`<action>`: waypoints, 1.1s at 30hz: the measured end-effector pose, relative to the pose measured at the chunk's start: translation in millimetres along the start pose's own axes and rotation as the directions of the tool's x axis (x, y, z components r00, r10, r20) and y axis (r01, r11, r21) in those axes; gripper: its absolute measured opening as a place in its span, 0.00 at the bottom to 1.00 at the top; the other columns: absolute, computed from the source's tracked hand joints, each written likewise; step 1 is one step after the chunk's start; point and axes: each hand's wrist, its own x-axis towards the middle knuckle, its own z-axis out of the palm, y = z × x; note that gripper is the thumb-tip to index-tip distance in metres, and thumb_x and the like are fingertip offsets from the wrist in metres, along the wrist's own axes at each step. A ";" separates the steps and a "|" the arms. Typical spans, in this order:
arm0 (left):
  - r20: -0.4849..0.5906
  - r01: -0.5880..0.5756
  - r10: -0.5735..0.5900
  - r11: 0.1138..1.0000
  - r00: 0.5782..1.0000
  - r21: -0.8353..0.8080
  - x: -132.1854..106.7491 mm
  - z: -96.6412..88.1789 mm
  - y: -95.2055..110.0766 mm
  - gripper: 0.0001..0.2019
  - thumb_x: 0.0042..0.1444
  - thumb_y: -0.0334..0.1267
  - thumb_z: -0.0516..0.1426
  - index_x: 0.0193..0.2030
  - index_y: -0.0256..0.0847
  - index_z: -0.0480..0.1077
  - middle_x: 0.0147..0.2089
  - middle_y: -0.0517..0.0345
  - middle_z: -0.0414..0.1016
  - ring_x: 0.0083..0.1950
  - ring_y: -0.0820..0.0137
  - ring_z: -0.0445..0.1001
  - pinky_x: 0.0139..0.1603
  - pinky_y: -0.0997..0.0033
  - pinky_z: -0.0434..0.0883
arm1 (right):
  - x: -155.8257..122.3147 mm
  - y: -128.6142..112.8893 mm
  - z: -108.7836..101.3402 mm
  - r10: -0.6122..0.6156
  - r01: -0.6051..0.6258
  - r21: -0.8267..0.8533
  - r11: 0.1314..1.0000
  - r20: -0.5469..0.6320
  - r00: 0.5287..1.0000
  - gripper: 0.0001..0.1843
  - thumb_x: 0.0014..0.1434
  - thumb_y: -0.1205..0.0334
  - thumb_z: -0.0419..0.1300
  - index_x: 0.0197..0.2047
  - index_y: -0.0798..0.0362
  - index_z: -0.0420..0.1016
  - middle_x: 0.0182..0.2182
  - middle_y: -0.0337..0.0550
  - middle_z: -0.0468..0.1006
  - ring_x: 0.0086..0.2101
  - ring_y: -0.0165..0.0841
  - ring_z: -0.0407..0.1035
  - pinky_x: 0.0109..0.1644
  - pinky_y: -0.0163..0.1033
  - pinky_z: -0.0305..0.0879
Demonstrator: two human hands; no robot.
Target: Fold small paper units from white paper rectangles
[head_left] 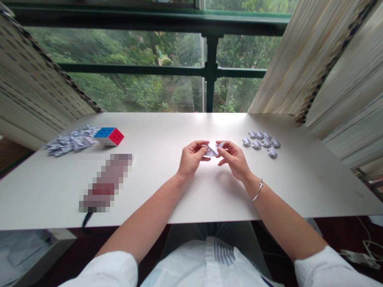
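White folded paper (212,151) is pinched just above the middle of the table, between the fingertips of both hands. My left hand (191,156) grips its left side with thumb and fingers. My right hand (235,158), below a silver bangle (258,189) on the wrist, closes on the right side, where a paper point sticks up. Whether this is one piece or two fitted together, I cannot tell. Off to the right lie several small folded paper pieces (266,142), spaced in loose rows. A heap of similar folded pieces (72,142) covers the table's far left.
A blue, red and white puzzle cube (109,136) touches the left heap. Nearer me lies a pixelated long object (104,183), its dark strap (86,220) hanging over the front edge of the white table (161,131). Window and curtains (278,67) border the back.
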 end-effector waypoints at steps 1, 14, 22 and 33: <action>0.010 -0.002 0.002 1.000 1.000 0.015 -0.5 0.2 0.1 0.19 0.46 0.44 0.67 0.44 0.37 0.76 0.33 0.57 0.78 0.33 0.70 0.76 0.30 0.70 0.78 | 0.3 -1.3 -0.1 0.019 -0.018 0.051 0.999 -0.007 1.000 0.21 0.53 0.49 0.66 0.47 0.51 0.74 0.36 0.40 0.73 0.32 0.30 0.70 0.24 0.32 0.73; 0.119 -0.069 0.039 0.964 0.992 0.256 -5.0 -0.4 -0.1 0.17 0.49 0.45 0.66 0.42 0.35 0.78 0.38 0.51 0.80 0.36 0.69 0.77 0.36 0.69 0.77 | 1.5 -2.9 -0.3 0.088 -0.083 0.213 0.974 -0.018 0.996 0.23 0.52 0.46 0.67 0.46 0.52 0.76 0.35 0.40 0.74 0.31 0.28 0.70 0.24 0.29 0.70; 0.001 -0.040 0.041 0.992 0.999 0.118 -2.3 0.8 -2.0 0.17 0.50 0.49 0.64 0.35 0.35 0.74 0.30 0.57 0.76 0.29 0.72 0.75 0.28 0.72 0.76 | 2.2 0.7 4.1 0.035 -0.031 0.116 0.993 -0.034 0.999 0.28 0.47 0.48 0.71 0.48 0.52 0.74 0.32 0.40 0.77 0.29 0.28 0.69 0.22 0.31 0.69; -0.012 0.034 -0.034 0.999 0.999 0.032 -6.4 6.5 0.2 0.22 0.48 0.51 0.65 0.41 0.38 0.66 0.27 0.59 0.76 0.26 0.71 0.76 0.26 0.71 0.76 | -0.5 5.7 3.6 -0.053 0.049 -0.045 0.998 -0.102 0.993 0.14 0.52 0.54 0.67 0.38 0.52 0.73 0.28 0.37 0.76 0.27 0.28 0.71 0.23 0.31 0.68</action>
